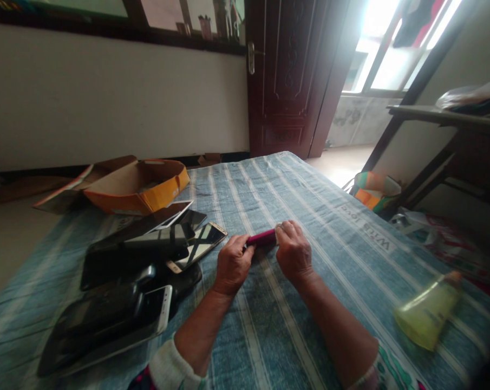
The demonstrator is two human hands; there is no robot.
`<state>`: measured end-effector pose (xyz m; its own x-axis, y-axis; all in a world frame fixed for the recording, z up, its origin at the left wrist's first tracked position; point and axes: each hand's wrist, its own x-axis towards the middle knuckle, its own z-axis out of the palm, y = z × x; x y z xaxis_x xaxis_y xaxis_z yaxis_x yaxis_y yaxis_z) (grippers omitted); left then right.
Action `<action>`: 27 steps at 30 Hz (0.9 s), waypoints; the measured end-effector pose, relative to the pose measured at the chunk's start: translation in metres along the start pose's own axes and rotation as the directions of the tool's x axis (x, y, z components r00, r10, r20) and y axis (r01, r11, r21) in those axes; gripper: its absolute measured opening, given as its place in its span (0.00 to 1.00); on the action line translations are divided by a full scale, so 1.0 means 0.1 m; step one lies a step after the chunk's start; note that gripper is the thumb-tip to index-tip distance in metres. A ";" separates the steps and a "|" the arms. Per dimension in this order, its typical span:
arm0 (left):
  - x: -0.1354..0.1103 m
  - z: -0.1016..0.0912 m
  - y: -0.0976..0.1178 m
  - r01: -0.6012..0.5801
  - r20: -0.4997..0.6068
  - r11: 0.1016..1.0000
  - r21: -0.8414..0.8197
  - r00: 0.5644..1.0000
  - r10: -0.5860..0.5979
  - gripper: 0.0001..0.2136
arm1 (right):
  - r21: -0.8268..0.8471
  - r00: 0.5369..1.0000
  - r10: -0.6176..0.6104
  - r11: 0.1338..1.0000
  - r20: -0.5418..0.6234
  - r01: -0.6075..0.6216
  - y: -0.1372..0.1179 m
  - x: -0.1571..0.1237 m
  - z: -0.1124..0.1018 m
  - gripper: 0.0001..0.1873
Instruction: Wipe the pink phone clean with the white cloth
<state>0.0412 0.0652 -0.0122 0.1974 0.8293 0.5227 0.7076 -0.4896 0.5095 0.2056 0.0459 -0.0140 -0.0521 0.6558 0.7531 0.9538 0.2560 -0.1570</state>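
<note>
A slim magenta object (pixel 262 238), seen nearly edge-on and perhaps a phone, is held over the bed between my two hands. My left hand (pixel 233 261) pinches its left end between thumb and fingers. Around its right end curls my right hand (pixel 293 249), closed, with a small whitish bit showing at the fingers that I cannot make out. Left of my hands lies a pile of devices: a gold-edged phone (pixel 200 246), a white-edged phone (pixel 159 309), a large black tablet-like device (pixel 135 252) and a bulky black device (pixel 102 311).
An open orange cardboard box (pixel 155 195) stands at the bed's far left. Blue striped cloth (pixel 334 303) covers the bed. A translucent yellow bag or pouch (pixel 425 314) lies to the right. Beyond are a dark red door (pixel 285 81) and a shelf (pixel 443 115) with bags underneath.
</note>
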 end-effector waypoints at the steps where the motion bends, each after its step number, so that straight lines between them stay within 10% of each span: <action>1: 0.00 0.00 0.00 0.002 0.004 1.000 0.000 1.000 -0.002 0.07 | -0.006 1.000 -0.002 1.000 -0.006 0.002 0.00 0.00 0.01 0.15; 16: 0.01 -0.06 0.02 -0.011 0.038 0.999 -0.047 0.999 0.013 0.09 | 0.118 0.982 -0.183 0.977 0.044 0.177 -0.43 -0.01 0.03 0.15; 27: 0.01 -0.01 0.01 0.014 0.017 1.000 0.004 1.000 -0.014 0.08 | 0.010 0.999 0.030 1.000 0.016 -0.030 0.00 0.02 -0.01 0.14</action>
<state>0.0414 0.0652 -0.0112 0.1988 0.8406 0.5038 0.7132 -0.4767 0.5140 0.2063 0.0462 -0.0121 -0.0282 0.6745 0.7377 0.9521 0.2429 -0.1857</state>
